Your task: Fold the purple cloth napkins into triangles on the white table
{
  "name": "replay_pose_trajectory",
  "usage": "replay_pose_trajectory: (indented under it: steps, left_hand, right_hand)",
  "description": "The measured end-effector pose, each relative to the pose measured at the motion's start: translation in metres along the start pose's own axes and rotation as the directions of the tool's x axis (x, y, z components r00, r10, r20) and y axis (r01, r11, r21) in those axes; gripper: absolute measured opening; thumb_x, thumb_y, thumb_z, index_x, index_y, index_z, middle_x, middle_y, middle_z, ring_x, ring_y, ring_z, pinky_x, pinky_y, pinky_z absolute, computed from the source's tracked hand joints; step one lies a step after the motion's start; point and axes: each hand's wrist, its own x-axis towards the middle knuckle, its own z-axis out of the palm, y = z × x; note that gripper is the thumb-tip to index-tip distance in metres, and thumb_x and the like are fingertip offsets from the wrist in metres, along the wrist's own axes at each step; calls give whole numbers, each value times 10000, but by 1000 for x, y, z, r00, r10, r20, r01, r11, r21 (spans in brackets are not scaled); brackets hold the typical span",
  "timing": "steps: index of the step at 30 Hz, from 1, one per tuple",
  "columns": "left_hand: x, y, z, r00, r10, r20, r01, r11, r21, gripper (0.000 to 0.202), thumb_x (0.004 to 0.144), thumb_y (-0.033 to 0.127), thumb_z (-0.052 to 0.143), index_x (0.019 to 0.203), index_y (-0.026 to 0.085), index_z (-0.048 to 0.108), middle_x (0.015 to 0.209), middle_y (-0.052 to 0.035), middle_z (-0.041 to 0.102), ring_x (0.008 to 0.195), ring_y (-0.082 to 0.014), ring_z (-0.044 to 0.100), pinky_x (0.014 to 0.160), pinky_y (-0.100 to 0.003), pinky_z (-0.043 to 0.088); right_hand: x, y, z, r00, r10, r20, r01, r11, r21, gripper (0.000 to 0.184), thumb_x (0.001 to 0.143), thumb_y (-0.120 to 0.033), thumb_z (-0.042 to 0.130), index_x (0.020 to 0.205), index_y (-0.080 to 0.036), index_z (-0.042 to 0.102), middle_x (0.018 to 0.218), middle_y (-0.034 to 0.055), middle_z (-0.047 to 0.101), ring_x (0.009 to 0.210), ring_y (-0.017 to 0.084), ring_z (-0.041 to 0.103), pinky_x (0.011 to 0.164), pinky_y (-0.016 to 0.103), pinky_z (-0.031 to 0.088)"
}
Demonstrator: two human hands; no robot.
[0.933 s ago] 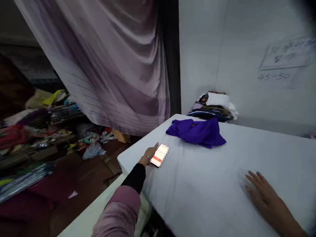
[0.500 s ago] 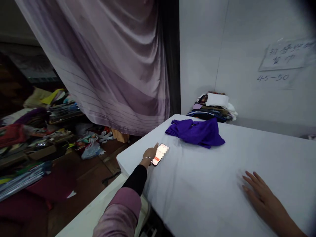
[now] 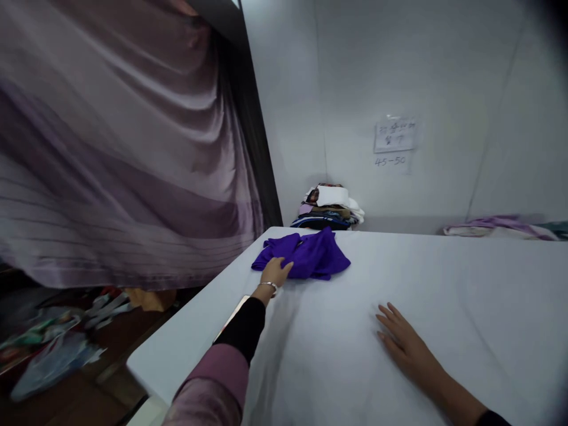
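Observation:
A crumpled purple cloth [image 3: 313, 254] lies near the far left corner of the white-covered table [image 3: 346, 355]; whether it is a garment I cannot tell. My left hand [image 3: 274, 273] reaches to its near left edge, thumb apart from the fingers, fingertips at the fabric. No firm hold shows. A phone [image 3: 238, 307] lies on the table beside my left forearm, which partly covers it. My right hand [image 3: 402, 340] is over the table nearer to me, fingers spread, holding nothing, apart from the cloth.
Behind the table's far edge is a stack of folded fabrics [image 3: 331, 210]. More cloth [image 3: 501, 228] lies at the far right. A handwritten paper [image 3: 394, 136] is on the wall. A mauve curtain [image 3: 177, 148] hangs at left, with bags and clutter [image 3: 62, 355] on the floor.
My left hand has left the phone and moved forward to the purple cloth. The view has turned right. My right hand remains spread over the table.

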Motion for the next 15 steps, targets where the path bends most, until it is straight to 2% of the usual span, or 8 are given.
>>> replay_pose_trajectory:
  steps: [3, 5, 7, 9, 11, 13, 15]
  left_hand:
    - [27, 55, 18, 996, 78, -32, -79, 997, -12, 562, 791, 457, 552, 1273, 186, 455, 1341, -98, 467, 1219, -226, 415, 952, -304, 332]
    - [39, 80, 26, 995, 81, -49, -82, 997, -14, 617, 772, 443, 580, 1306, 191, 398, 1392, -113, 401, 1266, -256, 352, 972, -359, 309]
    - [47, 96, 31, 997, 62, -46, -62, 998, -11, 572, 762, 398, 603, 1264, 183, 434, 1317, -138, 481, 1221, -285, 407, 948, -405, 321]
    - [50, 105, 32, 998, 60, -24, -60, 998, -6, 393, 772, 317, 595, 1129, 165, 537, 1109, -142, 618, 1083, -290, 525, 890, -417, 356]
    - [47, 115, 28, 994, 105, -16, -105, 994, -4, 200, 812, 246, 529, 973, 150, 600, 939, -134, 660, 955, -271, 582, 837, -401, 376]
    - [32, 129, 23, 978, 205, -38, -206, 979, -10, 203, 867, 223, 426, 906, 141, 607, 931, -143, 647, 940, -252, 575, 825, -385, 372]
    - [4, 148, 20, 934, 352, -56, -354, 935, -24, 251, 898, 238, 365, 915, 150, 600, 976, -131, 629, 975, -231, 547, 845, -366, 355]
  right_hand:
    - [0, 0, 1, 999, 36, 6, -36, 999, 9, 430, 876, -409, 440, 1235, -197, 545, 1374, 80, 433, 1328, 282, 250, 1056, 501, 298]
    - [0, 0, 1, 998, 55, 22, -55, 998, 16, 433, 877, -412, 439, 1239, -199, 544, 1376, 74, 431, 1330, 276, 247, 1063, 493, 289]
    - [0, 0, 1, 997, 74, 36, -75, 996, 39, 440, 878, -418, 439, 1247, -200, 537, 1381, 69, 425, 1333, 268, 242, 1070, 485, 280]
    - [0, 0, 1, 994, 100, 34, -103, 991, 90, 444, 874, -427, 448, 1247, -203, 539, 1379, 65, 429, 1334, 260, 243, 1077, 477, 267]
    - [0, -1, 0, 990, 137, 17, -138, 974, 179, 440, 859, -444, 471, 1225, -216, 559, 1362, 59, 453, 1328, 260, 257, 1082, 470, 258]
    - [1, -3, -3, 975, 224, 8, -216, 931, 295, 451, 837, -473, 501, 1220, -242, 562, 1355, 51, 463, 1314, 269, 290, 1072, 468, 276]
    - [5, -4, -7, 941, 338, 18, -310, 841, 444, 493, 822, -493, 526, 1260, -266, 516, 1352, 56, 466, 1273, 276, 363, 1044, 469, 320]
